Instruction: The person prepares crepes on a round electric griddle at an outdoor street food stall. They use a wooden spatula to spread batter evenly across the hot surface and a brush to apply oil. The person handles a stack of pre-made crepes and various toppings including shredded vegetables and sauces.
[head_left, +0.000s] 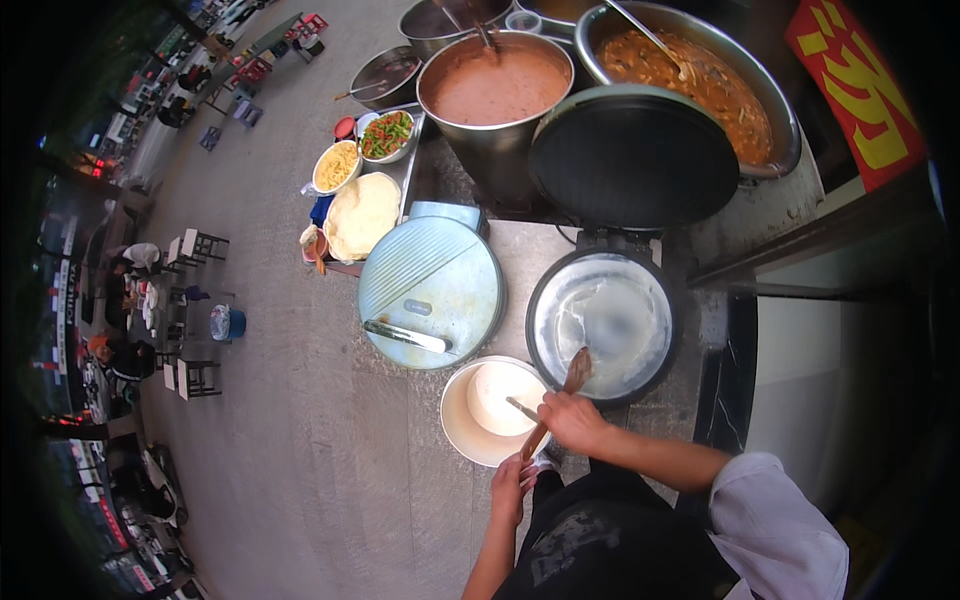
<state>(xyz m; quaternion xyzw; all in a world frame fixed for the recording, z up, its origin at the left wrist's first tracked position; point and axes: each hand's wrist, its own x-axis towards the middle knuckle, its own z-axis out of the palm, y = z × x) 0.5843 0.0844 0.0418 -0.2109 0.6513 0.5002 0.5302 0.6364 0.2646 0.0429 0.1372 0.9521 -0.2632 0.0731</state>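
Observation:
My right hand (574, 422) and my left hand (514, 482) both grip a long brown wooden spatula (535, 439), the right one higher up, the left at its lower end. The blade reaches over the near edge of an open round electric griddle (645, 322), whose pan looks shiny and whitish. Its dark lid (634, 161) stands raised behind. Beneath the spatula is a white bucket (459, 420) of pale batter (499, 397), with another handle slanting out by my right hand. A second griddle, light blue and closed (442, 277), stands to the left.
Beyond stand a steel pot of reddish-brown sauce (502, 86), a wide steel basin of stew (697, 90) and more pots. Flatbreads (365, 216), a bowl of chopped peppers (387, 136) and a bowl of yellowish shreds (337, 166) sit at the left. People sit at tables farther left.

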